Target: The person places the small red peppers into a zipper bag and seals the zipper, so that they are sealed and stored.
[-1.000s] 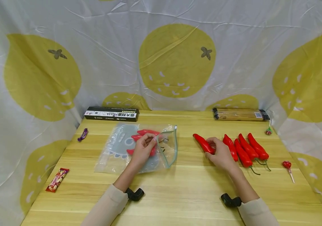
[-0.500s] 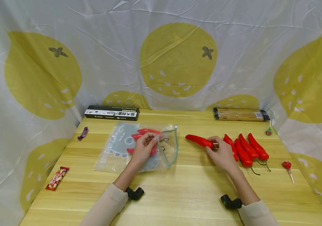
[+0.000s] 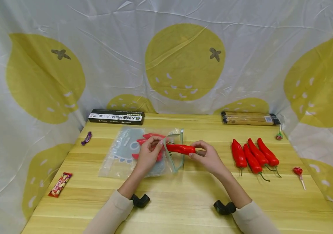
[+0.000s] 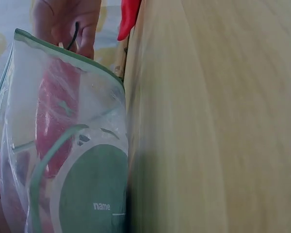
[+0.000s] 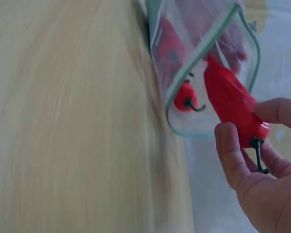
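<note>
Hands (image 3: 207, 158) closer now, gripping bag (image 3: 157, 169) and pepper (image 3: 181, 149).

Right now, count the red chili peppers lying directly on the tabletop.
4, grouped to the right of the right hand: leftmost pepper, second pepper, third pepper, rightmost pepper. None seems hidden.

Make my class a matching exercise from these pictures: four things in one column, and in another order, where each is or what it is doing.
Column one
1. Right hand
2. Black pasta box
3. Red lollipop
4. Left hand

Column two
A. Along the back edge of the table
B. Gripping the clear zip bag
C. Holding a red pepper by its stem end
D. Near the table's right edge

Pairs: 1-C, 2-A, 3-D, 4-B
</note>
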The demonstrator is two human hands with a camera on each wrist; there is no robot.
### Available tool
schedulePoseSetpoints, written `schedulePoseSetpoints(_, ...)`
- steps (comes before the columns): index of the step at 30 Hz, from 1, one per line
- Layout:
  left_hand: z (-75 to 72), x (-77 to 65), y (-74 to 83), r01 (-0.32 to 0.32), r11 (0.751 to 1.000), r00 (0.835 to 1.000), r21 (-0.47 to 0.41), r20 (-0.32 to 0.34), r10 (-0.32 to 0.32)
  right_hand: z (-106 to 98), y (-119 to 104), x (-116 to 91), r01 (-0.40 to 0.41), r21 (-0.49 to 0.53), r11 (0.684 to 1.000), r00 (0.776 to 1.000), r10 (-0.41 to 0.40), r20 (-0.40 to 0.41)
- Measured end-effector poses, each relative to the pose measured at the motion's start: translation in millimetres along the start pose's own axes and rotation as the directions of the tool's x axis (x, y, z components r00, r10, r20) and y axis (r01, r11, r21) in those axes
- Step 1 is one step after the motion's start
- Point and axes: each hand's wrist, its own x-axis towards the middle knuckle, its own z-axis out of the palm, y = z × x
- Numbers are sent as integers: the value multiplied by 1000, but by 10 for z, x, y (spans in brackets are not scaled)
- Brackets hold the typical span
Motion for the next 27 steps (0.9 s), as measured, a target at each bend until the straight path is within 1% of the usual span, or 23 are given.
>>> schedulePoseSetpoints(4,-3,1,3,19,1000,1000,-5,0,-19,160,17,96,-6,12,1000,999,5,41)
schedulePoseSetpoints(9,-10,0,35,46,999,999,-18,22,-45,294,35,198,18,-14,1000,999,-17,38)
schedulePoseSetpoints(10,-14,-4,55,44,999,999,-27,27,-43,319,39,218,19,-21,1000,999,-18,31)
schedulePoseSetpoints(13,-26,-46,186,24,999,999,-30,36,-23,395,23,258,19,-22,1000,1000,-19,9)
schedulePoseSetpoints(17,-22,-97,326,-3,1000,1000,-26,28,3,491,16,310,13,-34,999,999,-14,-46)
schedulePoseSetpoints(20,-21,-102,331,-15,999,1000,-39,13,15,557,22,358,31,-46,998,997,-34,-63)
schedulePoseSetpoints(23,-22,-96,309,-21,998,1000,-53,4,21,597,25,380,54,-36,998,997,-55,-49)
schedulePoseSetpoints(25,-20,-89,282,-12,999,1000,-47,4,13,600,39,368,54,-22,998,998,-55,-29)
schedulePoseSetpoints(27,-22,-82,253,9,999,1000,-37,9,-8,583,54,343,37,10,999,999,-37,-10)
